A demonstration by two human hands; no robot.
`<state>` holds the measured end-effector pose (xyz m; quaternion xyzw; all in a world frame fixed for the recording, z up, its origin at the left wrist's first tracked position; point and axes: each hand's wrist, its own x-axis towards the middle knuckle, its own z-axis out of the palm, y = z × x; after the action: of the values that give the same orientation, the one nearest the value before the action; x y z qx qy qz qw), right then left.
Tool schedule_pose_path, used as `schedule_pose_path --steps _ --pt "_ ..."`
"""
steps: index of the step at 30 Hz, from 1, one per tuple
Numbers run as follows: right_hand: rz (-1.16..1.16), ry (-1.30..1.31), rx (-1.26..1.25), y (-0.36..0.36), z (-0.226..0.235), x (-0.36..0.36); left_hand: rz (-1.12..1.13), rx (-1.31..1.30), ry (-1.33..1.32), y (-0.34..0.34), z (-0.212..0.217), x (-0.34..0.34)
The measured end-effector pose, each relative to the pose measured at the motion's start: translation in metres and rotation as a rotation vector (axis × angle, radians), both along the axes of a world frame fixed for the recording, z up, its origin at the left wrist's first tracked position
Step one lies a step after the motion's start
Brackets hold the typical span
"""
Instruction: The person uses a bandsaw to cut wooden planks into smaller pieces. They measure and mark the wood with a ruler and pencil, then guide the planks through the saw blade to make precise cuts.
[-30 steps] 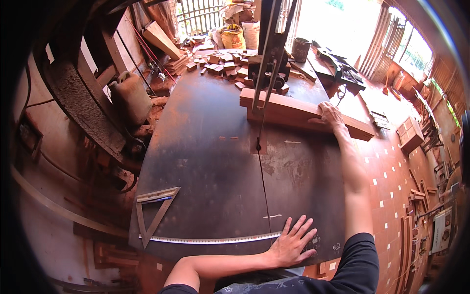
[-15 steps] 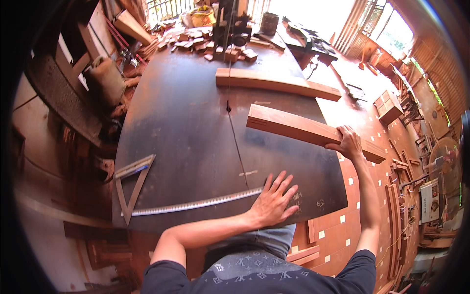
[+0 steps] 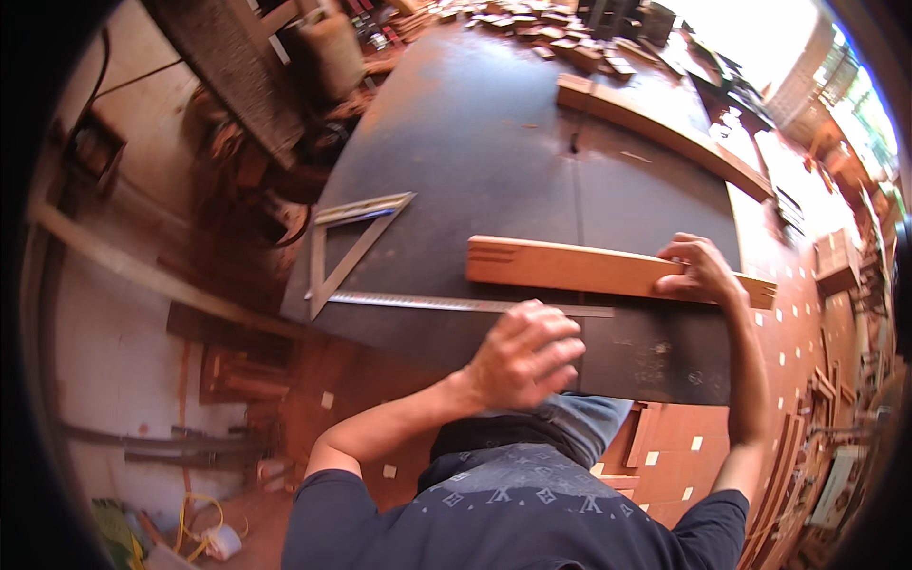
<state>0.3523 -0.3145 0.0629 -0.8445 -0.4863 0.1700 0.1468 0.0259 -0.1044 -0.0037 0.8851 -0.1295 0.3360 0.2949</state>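
Observation:
A long pale wooden plank [image 3: 570, 267] lies flat across the near part of the dark saw table [image 3: 494, 152]. My right hand [image 3: 701, 269] grips its right end from above. My left hand [image 3: 525, 351] hovers over the table's near edge with fingers curled, holding nothing, just above the long arm of a metal framing square [image 3: 353, 249]. The square's triangular part lies to the left of the plank.
A wooden fence board [image 3: 665, 133] runs across the far side of the table. Wood offcuts [image 3: 560, 38] pile up at the far end. Red tiled floor [image 3: 807, 323] lies to the right, with timber stacks and machinery at the left.
My right hand has pulled the plank from the table's far side toward me. My left hand lifted off the table and curled its fingers. My view tilted down and closer.

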Motion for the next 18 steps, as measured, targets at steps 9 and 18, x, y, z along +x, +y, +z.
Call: schedule_pose_path --steps 9,18 --pt "0.017 -0.224 0.232 0.017 -0.031 0.001 0.646 0.011 0.24 0.117 -0.031 -0.075" --pt "0.517 -0.252 0.53 0.287 -0.052 -0.169 0.64 0.084 0.267 0.12 -0.039 -0.072"
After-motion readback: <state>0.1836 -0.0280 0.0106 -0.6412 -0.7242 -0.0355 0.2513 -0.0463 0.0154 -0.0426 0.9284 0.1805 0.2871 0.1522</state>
